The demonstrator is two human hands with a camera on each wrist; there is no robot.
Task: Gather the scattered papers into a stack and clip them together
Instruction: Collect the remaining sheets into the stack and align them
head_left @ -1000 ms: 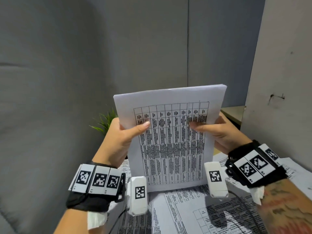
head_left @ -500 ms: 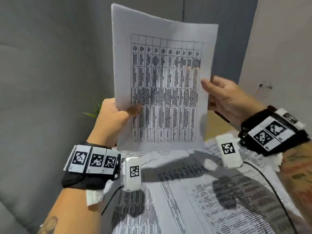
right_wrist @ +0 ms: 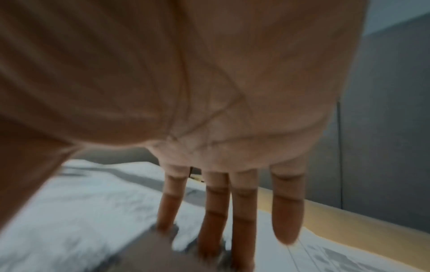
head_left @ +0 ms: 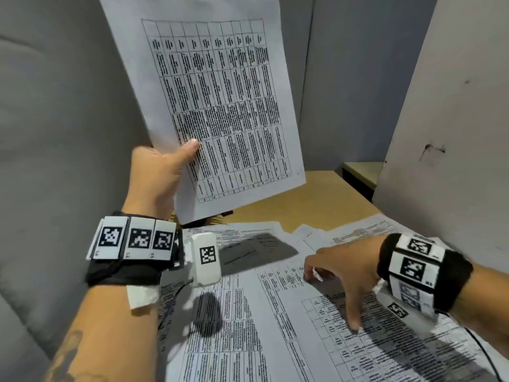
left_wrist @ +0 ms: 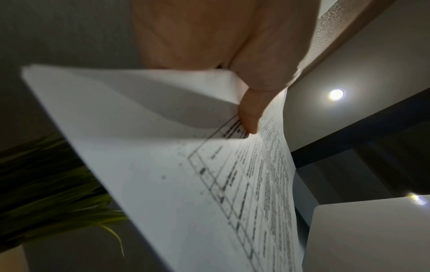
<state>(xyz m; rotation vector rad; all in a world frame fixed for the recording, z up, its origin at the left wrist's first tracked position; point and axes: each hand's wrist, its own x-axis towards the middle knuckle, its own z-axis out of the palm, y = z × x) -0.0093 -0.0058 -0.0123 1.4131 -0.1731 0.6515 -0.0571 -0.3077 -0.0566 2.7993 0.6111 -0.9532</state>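
- Gripping the lower left edge of a white printed sheaf of paper with a black table grid point(head_left: 220, 106), the left hand point(head_left: 159, 175) holds it up in the air above the far part of the surface; the thumb lies across the printed face and the other fingers are hidden behind the sheet.
- That held sheaf stands nearly upright, its long axis running up and down and leaning slightly to the left at the top, printed side toward the person; its top edge runs out of the head view.
- From the left wrist view, the thumb point(left_wrist: 251, 110) presses on the sheaf point(left_wrist: 163, 165) just beside the corner of the grid, and the paper bows away below it.
- Down on the loose white printed papers scattered flat point(head_left: 275, 326) over the tan wooden surface point(head_left: 308, 205), the right hand point(head_left: 344, 274) is spread, palm down, with straight fingers touching the top sheet and the thumb reaching toward the person.
- Seen from the right wrist, the fingers point(right_wrist: 214, 220) are extended and slightly apart, tips on the blurred papers point(right_wrist: 81, 211); they curl round nothing.
- These scattered papers overlap at differing angles, most with their long axes running away from the person.
- Green plant leaves point(left_wrist: 46, 193) show behind the held sheaf's lower edge.
- Grey wall panels point(head_left: 55, 133) stand to the left and beyond.
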